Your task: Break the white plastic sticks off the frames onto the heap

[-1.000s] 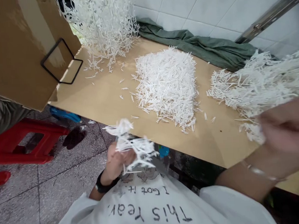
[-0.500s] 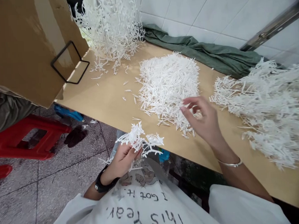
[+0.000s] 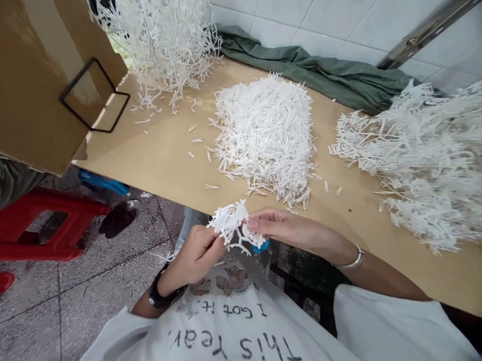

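Head view shows, at 9 o'clock, a red stool (image 3: pixel 45 226) on the grey floor (image 3: pixel 50 325), and above it a brown cardboard panel (image 3: pixel 21 79) with a black wire frame (image 3: pixel 93 96) on its edge. At 11 o'clock a tangled heap of white plastic branches (image 3: pixel 161 39) lies on the far corner of the bench (image 3: pixel 163 157).

Near the middle, at 6 o'clock, the left hand (image 3: pixel 196 253) holds a small white plastic cluster (image 3: pixel 231 224) just in front of the near edge of the bench. Its fingers (image 3: pixel 214 241) are closed around the lower part of the cluster. A black watch (image 3: pixel 158 298) is on this wrist.

The right hand (image 3: pixel 292 231) comes from 4 o'clock and touches the same cluster from the other side. Its fingers (image 3: pixel 259 221) are narrow and pinch the white pieces. A silver bracelet (image 3: pixel 350 261) is on the right wrist.

At 12 o'clock, a flat pile of short white sticks (image 3: pixel 266 130) lies on the bench, with some loose sticks around it. Behind it a green cloth (image 3: pixel 312 74) lies along the tiled wall (image 3: pixel 337 14).

At 3 o'clock a big heap of white branched pieces (image 3: pixel 429 154) covers the right part of the bench.
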### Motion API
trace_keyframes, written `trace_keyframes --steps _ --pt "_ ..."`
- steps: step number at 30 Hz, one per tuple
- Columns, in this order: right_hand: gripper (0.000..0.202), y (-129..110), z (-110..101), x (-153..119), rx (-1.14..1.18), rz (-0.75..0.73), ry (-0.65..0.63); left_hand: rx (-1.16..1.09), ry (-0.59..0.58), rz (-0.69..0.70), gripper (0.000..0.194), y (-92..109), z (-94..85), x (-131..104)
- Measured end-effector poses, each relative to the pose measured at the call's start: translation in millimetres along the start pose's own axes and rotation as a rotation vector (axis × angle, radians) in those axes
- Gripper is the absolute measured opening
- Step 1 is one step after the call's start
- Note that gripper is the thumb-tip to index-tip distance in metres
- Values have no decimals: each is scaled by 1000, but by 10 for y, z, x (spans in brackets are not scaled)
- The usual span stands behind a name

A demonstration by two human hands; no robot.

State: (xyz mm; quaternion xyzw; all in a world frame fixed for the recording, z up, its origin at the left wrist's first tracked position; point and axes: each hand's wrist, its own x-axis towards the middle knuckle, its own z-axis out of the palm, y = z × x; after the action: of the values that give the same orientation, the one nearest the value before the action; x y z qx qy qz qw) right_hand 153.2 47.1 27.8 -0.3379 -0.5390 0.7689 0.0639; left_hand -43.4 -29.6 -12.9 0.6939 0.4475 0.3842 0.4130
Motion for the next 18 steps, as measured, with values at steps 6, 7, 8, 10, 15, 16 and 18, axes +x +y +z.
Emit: trace_keyframes --steps 6,7,8,10,15,16,18 --pt "55 45 51 -10 58 32 -119 114 79 61 34 -45 1 -42" --pt "56 51 76 -7 100 9 -119 152 101 79 34 -40 4 -41" --pt "55 56 103 -3 139 -12 -116 195 125 103 34 -36 10 -37" --pt "52 63 155 8 187 -47 -92 277 169 164 34 -32 24 -23" --pt "45 72 205 50 198 -28 -62 420 205 268 31 -50 49 10" --pt "44 71 194 56 205 -18 -69 436 206 272 31 -48 47 12" --pt "43 65 159 53 227 -15 -70 437 196 276 30 -34 36 6"
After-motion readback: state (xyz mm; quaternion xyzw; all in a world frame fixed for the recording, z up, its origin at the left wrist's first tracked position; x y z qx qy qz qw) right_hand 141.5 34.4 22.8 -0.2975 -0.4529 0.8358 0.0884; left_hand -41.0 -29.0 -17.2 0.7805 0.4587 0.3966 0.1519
